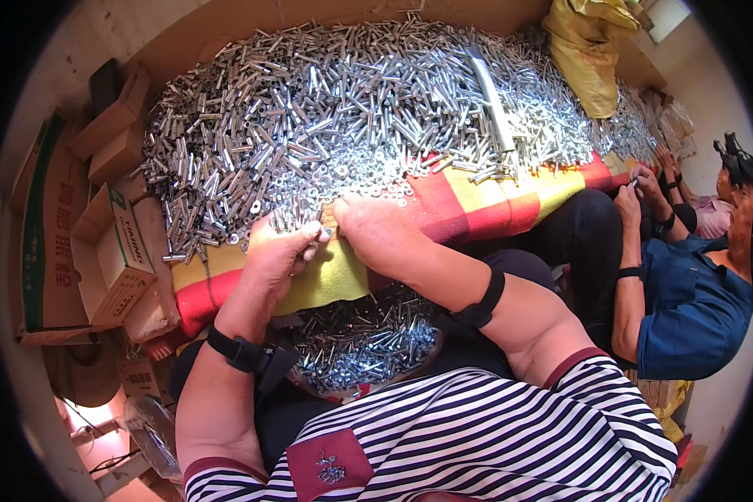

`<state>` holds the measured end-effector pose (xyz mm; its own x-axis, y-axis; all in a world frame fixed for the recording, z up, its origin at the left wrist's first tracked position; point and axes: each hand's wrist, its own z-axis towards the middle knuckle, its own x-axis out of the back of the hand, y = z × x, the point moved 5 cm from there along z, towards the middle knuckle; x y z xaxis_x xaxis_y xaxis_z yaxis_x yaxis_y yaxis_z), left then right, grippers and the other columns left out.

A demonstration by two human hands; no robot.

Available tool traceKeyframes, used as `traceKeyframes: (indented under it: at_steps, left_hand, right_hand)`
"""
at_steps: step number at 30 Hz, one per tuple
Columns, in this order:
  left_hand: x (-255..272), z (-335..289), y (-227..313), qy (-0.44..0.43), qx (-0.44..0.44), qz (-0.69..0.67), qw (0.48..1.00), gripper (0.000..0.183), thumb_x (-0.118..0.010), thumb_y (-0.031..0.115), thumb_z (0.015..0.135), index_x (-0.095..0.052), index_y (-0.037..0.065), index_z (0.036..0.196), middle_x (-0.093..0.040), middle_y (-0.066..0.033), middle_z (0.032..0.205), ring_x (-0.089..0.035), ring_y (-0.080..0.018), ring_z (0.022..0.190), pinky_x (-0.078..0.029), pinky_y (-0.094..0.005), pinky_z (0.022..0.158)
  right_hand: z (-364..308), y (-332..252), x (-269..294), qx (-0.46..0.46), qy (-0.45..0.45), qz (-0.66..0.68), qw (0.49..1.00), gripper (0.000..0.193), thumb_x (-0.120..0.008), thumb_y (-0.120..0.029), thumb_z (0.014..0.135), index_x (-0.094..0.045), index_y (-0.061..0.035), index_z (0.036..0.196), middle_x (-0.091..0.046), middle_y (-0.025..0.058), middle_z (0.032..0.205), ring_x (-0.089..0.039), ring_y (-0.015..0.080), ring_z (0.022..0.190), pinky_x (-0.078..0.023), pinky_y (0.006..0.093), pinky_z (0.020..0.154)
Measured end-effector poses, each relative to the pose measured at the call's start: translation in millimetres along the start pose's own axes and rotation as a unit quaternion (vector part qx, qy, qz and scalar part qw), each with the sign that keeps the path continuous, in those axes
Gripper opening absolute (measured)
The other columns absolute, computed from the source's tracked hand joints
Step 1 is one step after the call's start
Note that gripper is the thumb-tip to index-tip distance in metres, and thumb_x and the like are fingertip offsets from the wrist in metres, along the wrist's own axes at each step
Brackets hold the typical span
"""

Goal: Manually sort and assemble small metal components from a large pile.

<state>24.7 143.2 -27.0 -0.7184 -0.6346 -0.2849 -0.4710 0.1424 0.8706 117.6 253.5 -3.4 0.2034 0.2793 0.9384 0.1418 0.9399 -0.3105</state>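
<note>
A broad heap of shiny metal sleeves [309, 109] spreads in front of me, with loose washers [385, 184] along its near edge. My left hand [278, 255] is closed, fingers curled and thumb bent inward, around a cluster of small metal pieces [293, 216] that rise above it; they look like bolts or sleeves. Close beside it, my right hand [364, 219] is bent with its fingers curled toward the left one. Its fingertips are mostly hidden, and what they pinch cannot be made out. Both hands are above the checked blanket [330, 280] at the heap's edge.
Below the blanket, between my legs, lies a second pile of metal bolts [368, 347]. Open cardboard boxes [113, 259] stand on the left. A pale metal strip [489, 96] and a yellow sack [590, 58] rest on the heap's right. Co-workers [690, 293] sit at the right.
</note>
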Motion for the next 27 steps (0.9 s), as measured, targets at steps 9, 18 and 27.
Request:
traceKeyframes:
  at_steps: [9,18,27]
  left_hand:
    - [0,0,2,0.018,-0.092,0.194,0.976,0.013,-0.071,0.002,0.076,-0.063,0.0,0.085,-0.06,-0.0002,0.066,-0.051,-0.0059,0.05,-0.04,-0.0224,0.044]
    - [-3,-4,10,-0.009,-0.183,0.244,0.952,0.009,-0.072,0.004,0.075,-0.064,0.003,0.079,-0.058,0.0033,0.064,-0.049,-0.0037,0.053,-0.041,-0.0219,0.048]
    - [0,-1,25,-0.008,-0.233,0.299,0.925,0.01,-0.07,0.008,0.08,-0.064,0.003,0.086,-0.063,-0.0006,0.069,-0.058,-0.0054,0.059,-0.045,-0.0199,0.049]
  right_hand:
    - [-3,33,10,-0.19,-0.047,0.549,0.812,0.006,-0.066,-0.007,0.084,-0.061,-0.0047,0.081,-0.059,-0.0004,0.062,-0.051,0.004,0.05,-0.04,0.0182,0.046]
    - [-7,24,-6,-0.208,-0.084,0.746,0.627,0.008,-0.066,-0.006,0.083,-0.061,-0.0007,0.081,-0.06,0.0022,0.067,-0.055,0.0068,0.055,-0.044,0.0187,0.048]
    - [9,26,-8,-0.188,-0.091,0.748,0.629,0.01,-0.065,-0.008,0.085,-0.058,-0.0011,0.087,-0.059,0.0028,0.076,-0.054,0.0071,0.058,-0.043,0.0183,0.048]
